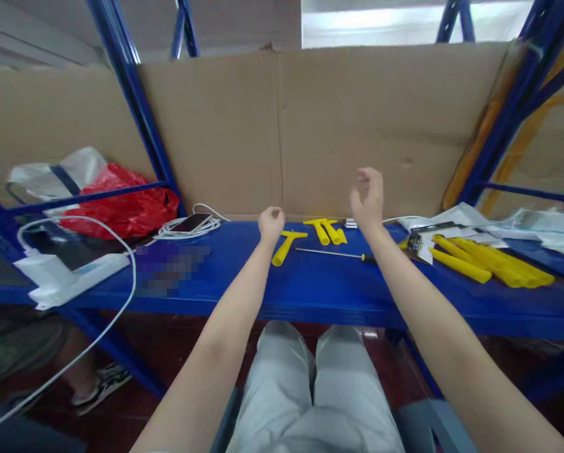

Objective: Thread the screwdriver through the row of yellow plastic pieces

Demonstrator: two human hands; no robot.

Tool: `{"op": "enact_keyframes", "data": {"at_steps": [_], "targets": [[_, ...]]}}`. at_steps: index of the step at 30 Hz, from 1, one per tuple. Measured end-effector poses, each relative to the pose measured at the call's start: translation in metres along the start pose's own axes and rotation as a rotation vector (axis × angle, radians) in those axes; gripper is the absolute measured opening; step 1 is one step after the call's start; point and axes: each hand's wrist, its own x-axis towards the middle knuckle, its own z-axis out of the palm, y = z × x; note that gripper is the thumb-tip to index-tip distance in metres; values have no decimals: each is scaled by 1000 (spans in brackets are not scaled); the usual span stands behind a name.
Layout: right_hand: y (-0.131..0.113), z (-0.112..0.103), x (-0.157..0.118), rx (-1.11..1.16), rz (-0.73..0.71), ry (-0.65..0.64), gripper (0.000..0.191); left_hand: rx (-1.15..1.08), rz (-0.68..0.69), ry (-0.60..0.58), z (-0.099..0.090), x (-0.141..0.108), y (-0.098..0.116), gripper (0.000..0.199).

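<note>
My left hand (271, 224) is raised just above the back of the blue shelf, its fingers curled closed; whatever is inside them, if anything, is hidden. Close below it lies a yellow T-shaped plastic piece (284, 249). My right hand (369, 196) is held higher, in front of the cardboard, with thumb and fingers apart and nothing visible between them. More yellow T-shaped pieces (320, 233) rest between the two hands. A long thin screwdriver (332, 253) lies across the shelf, its handle end partly covered by my right forearm.
Yellow tubular pieces (503, 264) are piled at right beside plastic packets (456, 217). A phone (192, 223) with coiled white cable, a white power strip (81, 277) and a red plastic bag (126, 198) are at left. A cardboard sheet (216, 126) walls off the back.
</note>
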Motion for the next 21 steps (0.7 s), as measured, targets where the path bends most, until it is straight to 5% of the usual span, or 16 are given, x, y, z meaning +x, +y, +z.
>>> {"op": "enact_keyframes", "data": {"at_steps": [4,9,21], "targets": [[1,9,-47,-49,67,-275,44,65,-29,-124,5,-14,-15,26],[-9,16,-62,-4,221,-580,32,144,-106,-210,7,-17,-23,28],[-30,15,-62,-5,276,-741,29,218,-81,-260,8,-23,-17,29]]}}
